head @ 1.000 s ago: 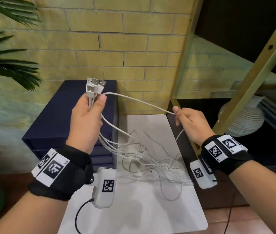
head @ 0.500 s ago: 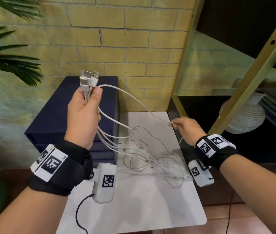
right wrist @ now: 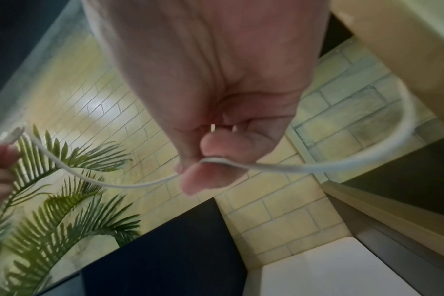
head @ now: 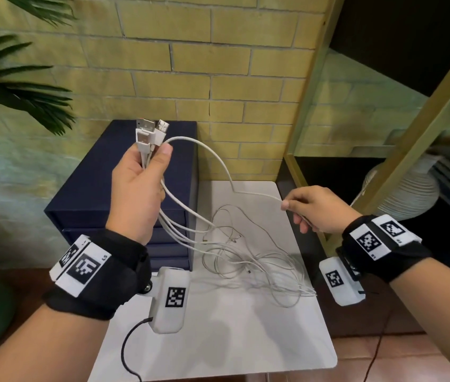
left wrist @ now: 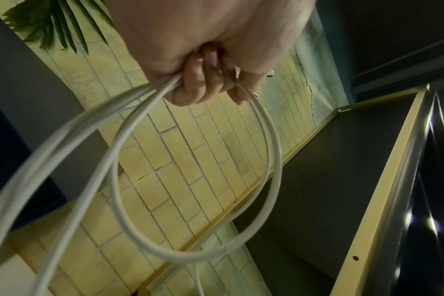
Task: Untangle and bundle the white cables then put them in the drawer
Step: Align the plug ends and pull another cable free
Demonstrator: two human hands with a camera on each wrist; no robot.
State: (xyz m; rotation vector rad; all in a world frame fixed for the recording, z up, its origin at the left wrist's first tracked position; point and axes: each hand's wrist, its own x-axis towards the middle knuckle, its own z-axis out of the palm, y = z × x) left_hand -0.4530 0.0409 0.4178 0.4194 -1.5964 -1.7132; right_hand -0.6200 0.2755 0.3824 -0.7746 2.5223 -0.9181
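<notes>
Yellow brick wall (head: 218,59) behind, backing all items noted below
Dark shelving unit with gold-painted frame (head: 400,139) at right, against the wall; white ribbed ceramic vase (head: 408,188) on its lower shelf, partly hidden by a diagonal frame member
Green palm-like plant fronds (head: 17,86) at upper left
Navy blue drawer cabinet (head: 135,205) against the wall, left of centre; drawer fronts stacked on the near face, all closed as far as visible
White rounded-corner square table top (head: 218,340) just beside the cabinet's right side
Tangle of thin white cables (head: 248,260) lying loose on the table top, looping toward its right edge; several strands rising from it to the left hand
Left hand (head: 138,194) raised above the cabinet's near edge, fingers and thumb curled round a gathered group of strands; confirmed in left wrist view, fingers (left wrist: 203,80) closed over the bundle
White USB plug ends (head: 149,132) standing up out of the top of that fist, close together
Right hand (head: 314,210) lower, over the table's right edge, pinching a single strand between thumb and forefinger; right wrist view shows fingertips (right wrist: 203,180) pressed on it
Single strand arcing slack from the left fist down to the right-hand pinch, then trailing on past the right wrist
</notes>
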